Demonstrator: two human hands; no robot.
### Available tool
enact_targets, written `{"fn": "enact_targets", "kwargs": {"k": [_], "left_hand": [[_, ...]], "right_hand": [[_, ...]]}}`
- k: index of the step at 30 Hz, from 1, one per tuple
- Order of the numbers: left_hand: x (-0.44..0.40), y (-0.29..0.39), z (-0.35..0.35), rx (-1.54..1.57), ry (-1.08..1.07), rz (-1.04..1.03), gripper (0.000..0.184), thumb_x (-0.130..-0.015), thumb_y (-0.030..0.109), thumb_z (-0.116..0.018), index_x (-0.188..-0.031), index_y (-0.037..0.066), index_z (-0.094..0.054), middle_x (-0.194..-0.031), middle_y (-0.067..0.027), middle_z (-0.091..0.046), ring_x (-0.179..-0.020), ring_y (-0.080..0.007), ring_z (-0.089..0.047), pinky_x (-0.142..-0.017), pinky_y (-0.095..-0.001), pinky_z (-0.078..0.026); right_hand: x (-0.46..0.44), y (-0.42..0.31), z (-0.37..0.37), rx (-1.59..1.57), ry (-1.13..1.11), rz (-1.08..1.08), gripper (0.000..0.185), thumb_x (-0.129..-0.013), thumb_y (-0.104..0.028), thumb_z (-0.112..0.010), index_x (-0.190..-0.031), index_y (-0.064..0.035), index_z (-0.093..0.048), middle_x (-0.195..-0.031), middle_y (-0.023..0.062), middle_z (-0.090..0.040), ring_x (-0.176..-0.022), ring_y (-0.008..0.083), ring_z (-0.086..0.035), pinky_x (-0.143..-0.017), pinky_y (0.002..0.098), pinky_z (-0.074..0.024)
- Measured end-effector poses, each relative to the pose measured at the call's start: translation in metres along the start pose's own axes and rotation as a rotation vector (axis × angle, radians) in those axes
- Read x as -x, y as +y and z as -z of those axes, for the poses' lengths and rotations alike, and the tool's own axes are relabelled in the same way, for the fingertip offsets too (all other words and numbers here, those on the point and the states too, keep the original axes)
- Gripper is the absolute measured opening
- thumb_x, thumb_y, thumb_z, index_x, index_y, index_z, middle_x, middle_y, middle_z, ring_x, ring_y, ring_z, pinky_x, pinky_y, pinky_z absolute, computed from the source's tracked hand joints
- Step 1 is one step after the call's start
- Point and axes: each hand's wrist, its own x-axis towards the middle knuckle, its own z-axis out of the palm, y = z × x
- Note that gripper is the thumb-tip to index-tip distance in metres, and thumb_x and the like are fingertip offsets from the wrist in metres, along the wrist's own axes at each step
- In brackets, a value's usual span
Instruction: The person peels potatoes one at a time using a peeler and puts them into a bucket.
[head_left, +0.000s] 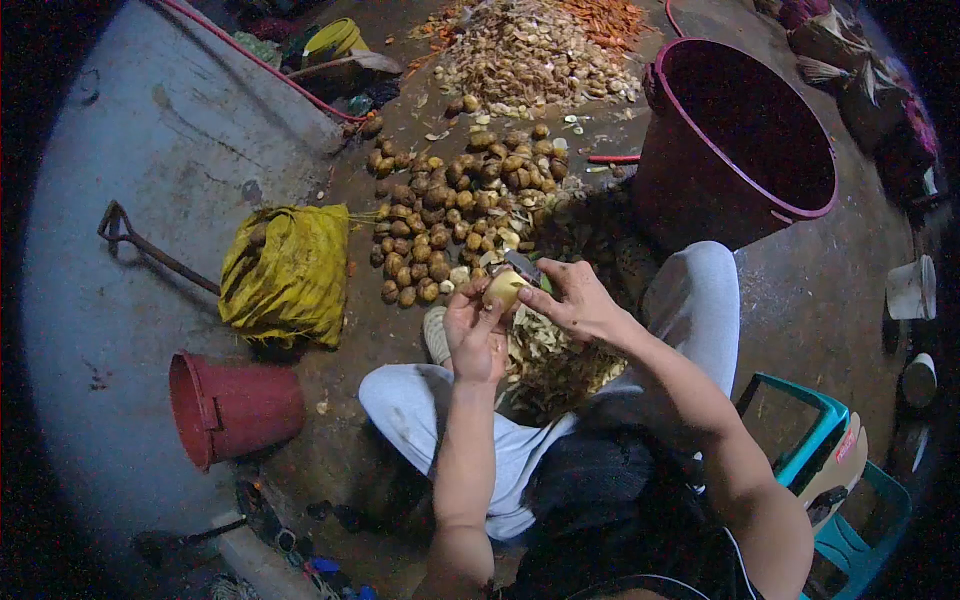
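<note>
Between my knees, my left hand [475, 335] holds a pale, mostly peeled potato [506, 289] in its fingers. My right hand [583, 303] grips a dark peeler [522, 266] against the top of the potato, its thumb touching the potato's side. Beneath both hands lies a heap of peelings [550, 360] on the floor. Just beyond them spreads a pile of unpeeled brown potatoes [435, 225], with a few pale ones among them.
A large maroon tub [680, 190] stands at the right front. On the left are a yellow sack [285, 270], a red bucket [255, 400] and a metal handle [160, 255]. Peelings [530, 50] are heaped far ahead. A teal stool [815, 440] is at the lower right.
</note>
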Motion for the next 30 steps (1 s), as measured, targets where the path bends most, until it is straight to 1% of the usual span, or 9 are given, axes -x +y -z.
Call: {"fn": "enact_targets", "kwargs": {"k": [5, 7, 12, 16, 18, 21, 26, 29, 30], "left_hand": [[0.001, -0.001, -0.005, -0.175, -0.109, -0.133, 0.027, -0.085, 0.000, -0.066, -0.109, -0.002, -0.053, -0.119, -0.0202, -0.060, -0.108, -0.0261, -0.061, -0.094, -0.0370, -0.051], [0.001, -0.001, 0.001, -0.124, -0.105, -0.101, 0.026, -0.085, -0.001, -0.065, -0.108, -0.002, -0.052, -0.118, -0.0207, -0.060, -0.108, -0.0275, -0.061, -0.095, -0.0387, -0.051], [0.000, 0.005, 0.000, -0.013, -0.013, 0.042, 0.025, -0.085, 0.002, -0.065, -0.106, -0.002, -0.050, -0.115, -0.0216, -0.060, -0.106, -0.0311, -0.062, -0.092, -0.0435, -0.053], [-0.003, 0.005, 0.004, 0.112, 0.027, 0.119, 0.023, -0.087, 0.006, -0.063, -0.106, 0.000, -0.050, -0.114, -0.0200, -0.060, -0.104, -0.0322, -0.063, -0.089, -0.0445, -0.055], [-0.003, 0.005, 0.003, 0.111, 0.049, 0.120, 0.024, -0.088, 0.006, -0.063, -0.107, 0.001, -0.050, -0.114, -0.0181, -0.060, -0.103, -0.0315, -0.063, -0.087, -0.0430, -0.056], [-0.002, 0.007, 0.001, 0.066, 0.233, 0.091, 0.026, -0.089, 0.005, -0.061, -0.112, 0.002, -0.050, -0.110, -0.0134, -0.060, -0.097, -0.0281, -0.064, -0.083, -0.0396, -0.057], [-0.007, 0.009, 0.018, -0.015, 0.304, 0.050, 0.042, -0.088, -0.002, -0.061, -0.127, 0.001, -0.046, -0.114, -0.0100, -0.054, -0.094, -0.0229, -0.062, -0.085, -0.0385, -0.056], [-0.005, 0.020, 0.024, -0.119, 0.305, 0.075, 0.052, -0.084, -0.012, -0.059, -0.132, -0.003, -0.041, -0.116, -0.0114, -0.051, -0.100, -0.0245, -0.061, -0.094, -0.0423, -0.052], [-0.004, 0.024, 0.023, -0.140, 0.308, 0.066, 0.055, -0.083, -0.014, -0.058, -0.134, -0.003, -0.040, -0.116, -0.0122, -0.051, -0.102, -0.0253, -0.060, -0.097, -0.0429, -0.051]], "right_hand": [[-0.006, 0.003, 0.004, -0.121, 0.063, -0.013, 0.061, -0.088, -0.056, -0.055, -0.088, 0.0048, -0.062, -0.059, 0.0233, -0.055, -0.059, 0.0356, -0.062, -0.059, 0.0447, -0.0466], [-0.015, 0.018, 0.007, -0.086, 0.133, -0.163, 0.061, -0.089, -0.054, -0.053, -0.091, 0.0056, -0.064, -0.060, 0.0238, -0.056, -0.061, 0.0363, -0.062, -0.061, 0.0441, -0.0469], [-0.006, 0.003, 0.022, 0.006, 0.176, -0.036, 0.040, -0.082, -0.029, -0.069, -0.099, 0.0067, -0.065, -0.075, 0.0272, -0.062, -0.071, 0.0402, -0.064, -0.066, 0.0429, -0.0492], [-0.013, 0.036, 0.002, 0.088, 0.272, 0.112, 0.042, -0.077, -0.024, -0.071, -0.107, 0.0049, -0.063, -0.082, 0.0272, -0.065, -0.077, 0.0403, -0.065, -0.071, 0.0439, -0.0512], [-0.012, 0.026, 0.011, 0.069, 0.074, -0.083, 0.045, -0.076, -0.023, -0.071, -0.111, 0.0037, -0.062, -0.085, 0.0266, -0.066, -0.081, 0.0395, -0.065, -0.077, 0.0440, -0.0525], [-0.020, 0.037, 0.014, 0.136, 0.069, -0.164, 0.047, -0.074, -0.022, -0.072, -0.112, 0.0040, -0.061, -0.089, 0.0265, -0.066, -0.087, 0.0393, -0.065, -0.080, 0.0429, -0.0523], [-0.061, 0.128, -0.011, 0.250, 0.196, -0.110, 0.053, -0.073, -0.021, -0.073, -0.118, 0.0030, -0.058, -0.098, 0.0260, -0.066, -0.091, 0.0400, -0.065, -0.083, 0.0421, -0.0525], [-0.080, 0.201, -0.042, 0.275, 0.133, -0.218, 0.051, -0.072, -0.017, -0.071, -0.115, 0.0054, -0.056, -0.107, 0.0266, -0.063, -0.102, 0.0393, -0.061, -0.085, 0.0438, -0.0514], [-0.087, 0.240, -0.058, 0.290, -0.044, -0.264, 0.053, -0.072, -0.018, -0.073, -0.115, 0.0071, -0.055, -0.110, 0.0273, -0.062, -0.103, 0.0402, -0.061, -0.086, 0.0441, -0.0514]]}}
